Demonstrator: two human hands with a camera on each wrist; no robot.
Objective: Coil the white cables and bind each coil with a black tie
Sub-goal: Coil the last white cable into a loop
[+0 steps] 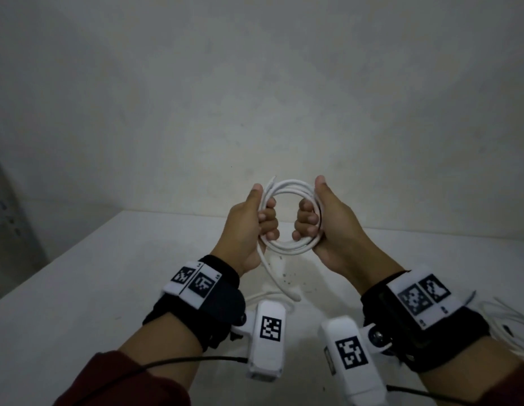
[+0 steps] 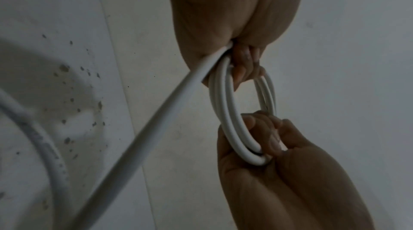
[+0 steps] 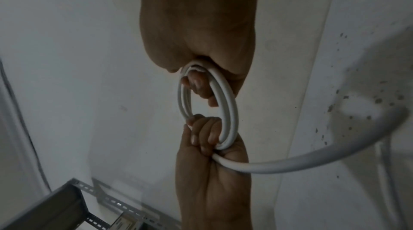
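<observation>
A white cable coil of several loops hangs upright in the air above the table. My left hand grips its left side with the fingers curled through the ring. On the opposite side, my right hand grips it the same way. The coil is stretched between the two fists. A loose tail runs from the left fist down to the table. A thin dark strip shows under the right fingers, and I cannot tell whether it is a tie.
The white table has dark specks beneath the hands and meets a plain wall behind. More white cables lie at the right edge. A grey metal rack stands to the left of the table.
</observation>
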